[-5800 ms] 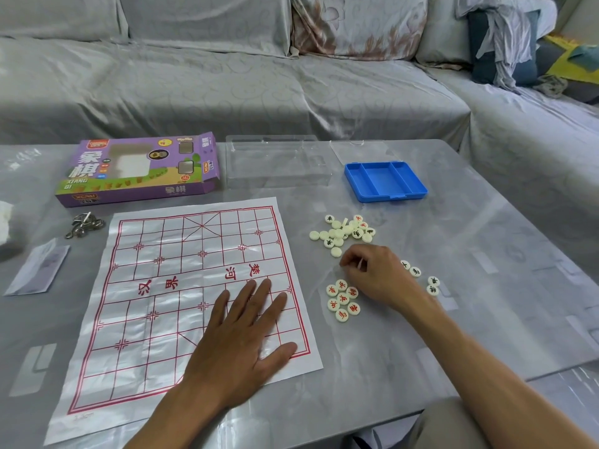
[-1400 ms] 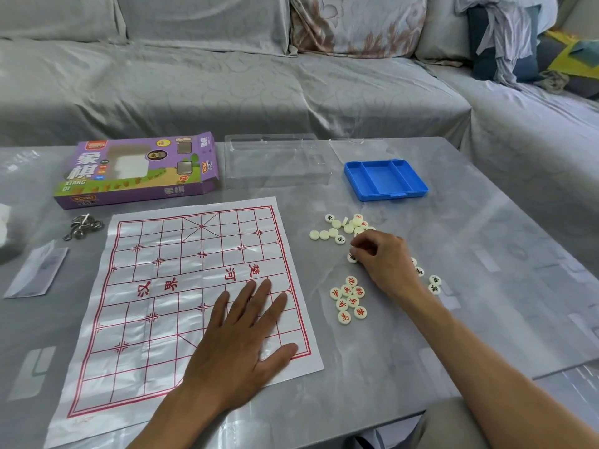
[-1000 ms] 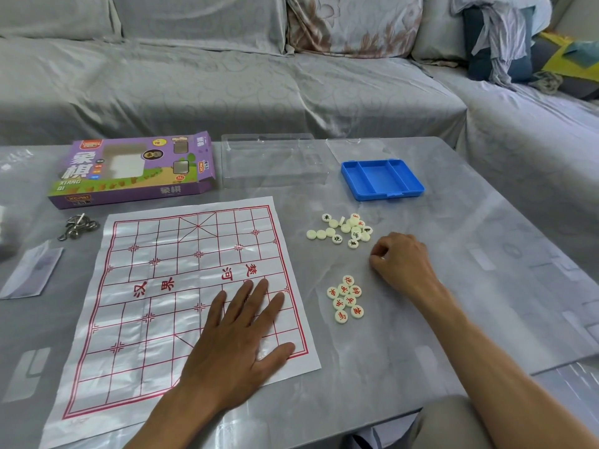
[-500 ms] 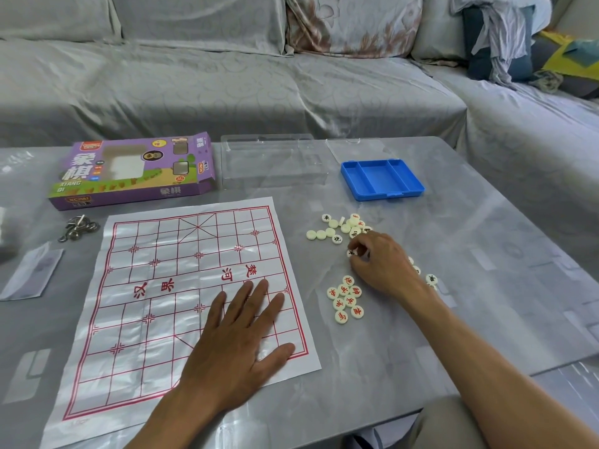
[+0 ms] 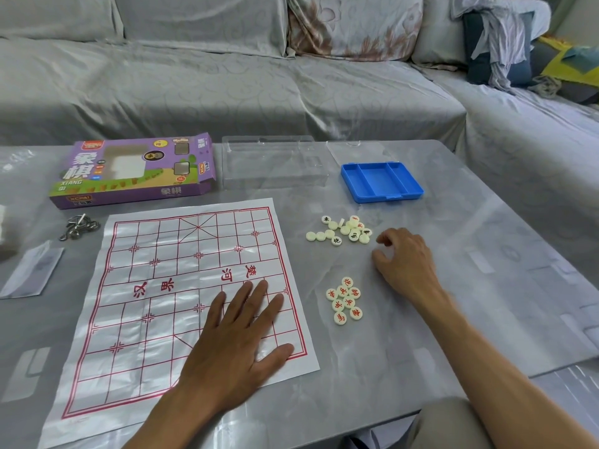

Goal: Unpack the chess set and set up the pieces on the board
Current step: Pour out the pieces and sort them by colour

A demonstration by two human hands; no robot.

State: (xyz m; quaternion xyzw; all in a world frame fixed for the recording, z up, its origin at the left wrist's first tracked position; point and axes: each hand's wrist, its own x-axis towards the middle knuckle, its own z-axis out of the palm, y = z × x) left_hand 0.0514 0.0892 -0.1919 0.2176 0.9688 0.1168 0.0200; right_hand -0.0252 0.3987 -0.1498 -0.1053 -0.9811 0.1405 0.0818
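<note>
A white paper xiangqi board [image 5: 162,286] with red lines lies flat on the grey table. My left hand [image 5: 233,345] rests flat on its near right corner, fingers spread. To the right of the board sit two groups of cream round pieces. The far pile [image 5: 343,230] is mixed, some face down. The near cluster [image 5: 344,299] shows red characters. My right hand [image 5: 405,260] is on the table right of both groups, fingers curled down beside the far pile. Whether it holds a piece is hidden.
An empty blue tray [image 5: 381,181] and a clear plastic case [image 5: 272,163] stand behind the pieces. The purple xiangqi box [image 5: 129,170] lies at the back left, with a metal ring puzzle [image 5: 77,226] and a paper packet [image 5: 30,270] nearer. A grey sofa runs behind the table.
My right hand has moved right, away from the far pile, and now covers the few pieces that lay at its right. The left hand has not moved.
</note>
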